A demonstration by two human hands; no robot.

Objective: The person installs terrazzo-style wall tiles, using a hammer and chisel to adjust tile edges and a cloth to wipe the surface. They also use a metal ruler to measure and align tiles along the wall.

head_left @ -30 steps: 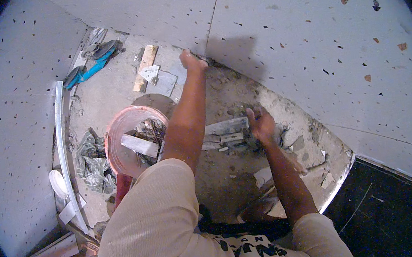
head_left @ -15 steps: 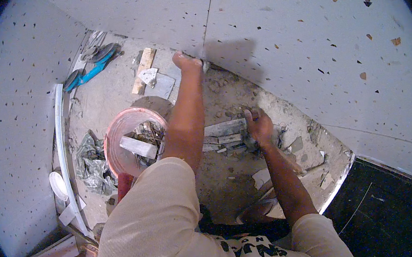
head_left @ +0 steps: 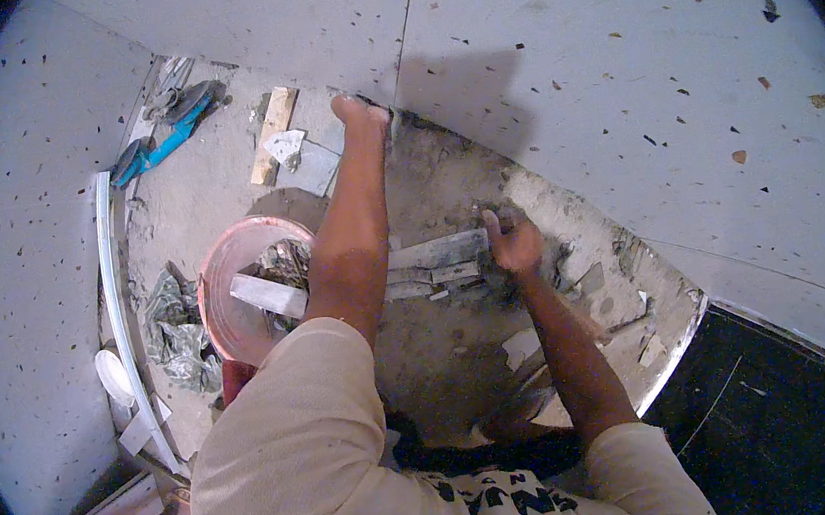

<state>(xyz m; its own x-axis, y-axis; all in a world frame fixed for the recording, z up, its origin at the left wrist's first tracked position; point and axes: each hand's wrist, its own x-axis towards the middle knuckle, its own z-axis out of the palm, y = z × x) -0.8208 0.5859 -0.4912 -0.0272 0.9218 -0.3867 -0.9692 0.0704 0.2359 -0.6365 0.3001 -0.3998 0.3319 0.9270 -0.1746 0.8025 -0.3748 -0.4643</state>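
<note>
My left hand (head_left: 362,112) reaches far forward to the foot of the speckled wall panel (head_left: 563,61), close to the vertical joint. Its thumb side points left; the other fingers are hidden behind the back of the hand, so I cannot make out anything held. Nearer to me, my right hand (head_left: 515,244) is low over the dusty floor, thumb raised and apart from the fingers, with nothing visible in it. Just left of it lie several grey tile strips (head_left: 437,252), their ends close to the hand.
Left of my left arm stands a pink bucket (head_left: 214,253) of rubble with a pale block (head_left: 269,295). Beyond it lie a wood strip (head_left: 273,136), tile pieces (head_left: 311,171) and a blue suction lifter (head_left: 174,140). A crumpled plastic bag (head_left: 179,327) and metal profile (head_left: 110,269) lie left.
The view has shifted slightly, so most of the scene sits a little further left. My left hand stays at the wall's foot and my right hand beside the tile strips.
</note>
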